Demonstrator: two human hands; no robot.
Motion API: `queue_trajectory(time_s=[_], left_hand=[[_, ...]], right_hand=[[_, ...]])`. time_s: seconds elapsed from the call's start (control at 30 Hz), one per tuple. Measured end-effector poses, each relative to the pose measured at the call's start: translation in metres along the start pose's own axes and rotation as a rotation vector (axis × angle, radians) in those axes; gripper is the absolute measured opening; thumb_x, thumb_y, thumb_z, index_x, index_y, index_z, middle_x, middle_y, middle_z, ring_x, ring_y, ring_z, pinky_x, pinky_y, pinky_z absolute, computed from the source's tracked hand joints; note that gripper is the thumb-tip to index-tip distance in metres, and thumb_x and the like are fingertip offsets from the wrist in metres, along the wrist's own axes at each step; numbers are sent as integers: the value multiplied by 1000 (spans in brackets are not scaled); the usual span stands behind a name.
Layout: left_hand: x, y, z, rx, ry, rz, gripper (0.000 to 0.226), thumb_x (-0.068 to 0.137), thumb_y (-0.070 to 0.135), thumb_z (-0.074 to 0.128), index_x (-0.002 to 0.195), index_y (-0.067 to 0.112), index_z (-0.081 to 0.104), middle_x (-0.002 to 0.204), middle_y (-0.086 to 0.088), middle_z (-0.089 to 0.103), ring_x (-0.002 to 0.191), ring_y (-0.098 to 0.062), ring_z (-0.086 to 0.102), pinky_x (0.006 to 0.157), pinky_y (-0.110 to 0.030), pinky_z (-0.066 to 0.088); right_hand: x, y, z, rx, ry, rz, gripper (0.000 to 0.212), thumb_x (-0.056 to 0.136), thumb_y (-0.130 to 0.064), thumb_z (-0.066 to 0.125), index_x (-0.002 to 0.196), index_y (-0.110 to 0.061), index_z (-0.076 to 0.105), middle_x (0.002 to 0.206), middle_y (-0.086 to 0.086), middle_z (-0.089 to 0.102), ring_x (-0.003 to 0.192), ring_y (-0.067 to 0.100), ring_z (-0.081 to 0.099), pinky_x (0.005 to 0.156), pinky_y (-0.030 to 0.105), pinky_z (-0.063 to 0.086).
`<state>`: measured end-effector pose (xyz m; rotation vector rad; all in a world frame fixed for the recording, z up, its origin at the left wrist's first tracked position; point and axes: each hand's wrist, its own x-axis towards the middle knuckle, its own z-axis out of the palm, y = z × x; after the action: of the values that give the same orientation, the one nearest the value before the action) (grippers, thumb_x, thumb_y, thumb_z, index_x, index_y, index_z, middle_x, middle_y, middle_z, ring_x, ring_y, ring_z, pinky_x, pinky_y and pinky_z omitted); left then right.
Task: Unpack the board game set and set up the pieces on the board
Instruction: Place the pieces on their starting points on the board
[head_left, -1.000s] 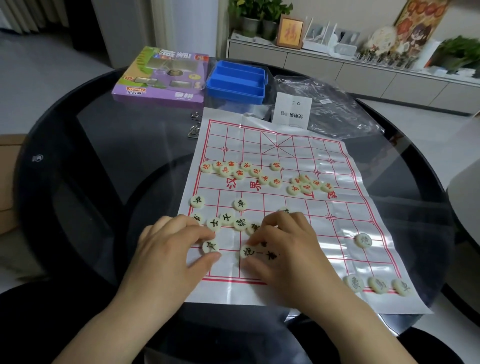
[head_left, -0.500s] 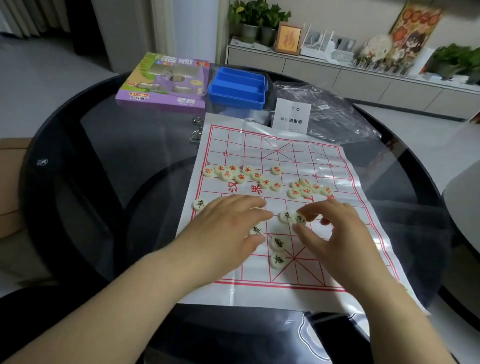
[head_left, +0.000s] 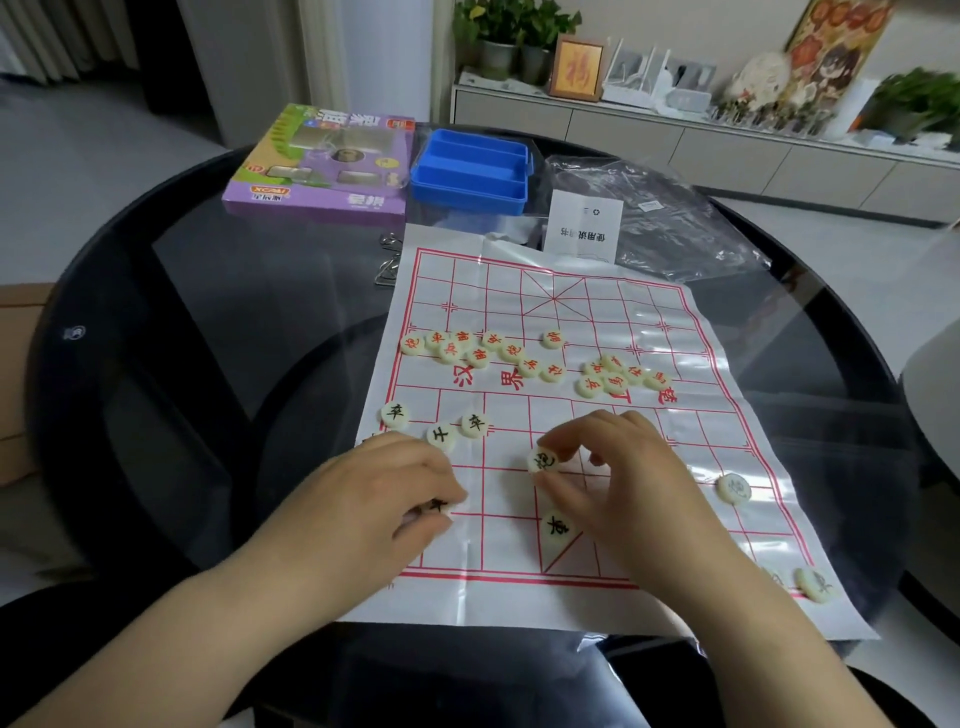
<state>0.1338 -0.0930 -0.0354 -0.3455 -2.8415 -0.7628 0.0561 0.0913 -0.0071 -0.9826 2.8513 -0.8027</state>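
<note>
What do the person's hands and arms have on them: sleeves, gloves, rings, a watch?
Nothing visible. The left hand and right hand are bare, with no gloves or rings seen. Both forearms are bare to the frame edge: no sleeves, watch or bracelet.

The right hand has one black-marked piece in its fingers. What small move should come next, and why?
Probably the right hand should set its pinched piece down on a line crossing in the near half of the board. That half holds only a few scattered black-marked pieces, and the piece is lifted and tilted between the fingertips.
</note>
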Motion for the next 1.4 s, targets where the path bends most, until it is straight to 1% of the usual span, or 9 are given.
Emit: queue_trajectory(time_s=[0.13, 0.3, 0.47, 0.6, 0.7, 0.8, 0.9, 1.1, 1.4], left_hand=[[-14, -8, -1, -183, 85, -82, 31, 70, 45, 47, 93, 32, 63, 87, 37, 54, 98, 22, 42, 86, 6, 28], [-13, -10, -6, -57, 191, -97, 38, 71, 45, 46, 96, 26, 68, 101, 29, 50, 104, 11, 40, 83, -13, 30], [-19, -17, -11, -63, 188, -159, 40, 66, 52, 45, 83, 26, 69, 87, 37, 46, 98, 33, 29, 69, -3, 27], [-22, -22, -9, -107, 198, -170, 38, 64, 54, 48, 77, 26, 70, 80, 30, 58, 99, 26, 36, 65, -1, 38], [-24, -24, -9, -156, 208, -169, 35, 63, 54, 50, 75, 27, 69, 109, 28, 47, 99, 18, 41, 82, 3, 33], [-25, -24, -10, -172, 199, -183, 35, 62, 55, 50, 76, 29, 69, 110, 29, 47, 99, 14, 43, 73, -2, 40], [-26, -26, -11, -220, 205, -198, 33, 62, 54, 51, 78, 31, 68, 108, 28, 50, 98, 13, 46, 85, 3, 31], [-27, -26, -13, -250, 197, -217, 32, 62, 55, 50, 78, 34, 68, 109, 30, 48, 99, 15, 45, 87, 5, 26], [-28, -31, -11, -243, 215, -191, 37, 65, 53, 48, 81, 29, 70, 111, 29, 47, 99, 13, 44, 88, 4, 27]], right_hand=[[8, -12, 0, -13, -75, -17, 28, 86, -31, 56, 114, -27, 57, 97, -17, 49, 92, 2, 33, 69, 10, 30], [23, -30, 6, -28, -139, -43, 31, 89, -29, 53, 120, -28, 54, 111, -10, 56, 100, 9, 42, 83, 19, 35], [23, -37, 23, -33, -136, -55, 30, 88, -31, 52, 117, -27, 57, 108, -8, 59, 99, 11, 41, 80, 22, 33], [25, -41, 38, -44, -102, -55, 31, 86, -36, 54, 114, -23, 59, 110, -5, 59, 90, 8, 32, 69, 21, 28], [26, -43, 45, -32, -89, -60, 31, 85, -37, 56, 112, -21, 59, 108, -4, 59, 89, 8, 31, 66, 8, 24], [25, -43, 41, -27, -97, -67, 32, 82, -39, 58, 109, -21, 59, 99, -8, 55, 89, 7, 30, 68, 13, 27], [26, -39, 28, -11, -55, -49, 31, 82, -40, 59, 108, -24, 59, 89, -14, 45, 89, 5, 30, 70, 14, 28], [48, -41, 20, -217, -148, -84, 35, 86, -34, 56, 120, -28, 56, 125, -5, 48, 112, 16, 32, 83, 24, 21], [65, -51, 29, -341, -189, -146, 31, 85, -36, 57, 114, -25, 61, 123, -2, 50, 112, 20, 33, 89, 28, 25]])
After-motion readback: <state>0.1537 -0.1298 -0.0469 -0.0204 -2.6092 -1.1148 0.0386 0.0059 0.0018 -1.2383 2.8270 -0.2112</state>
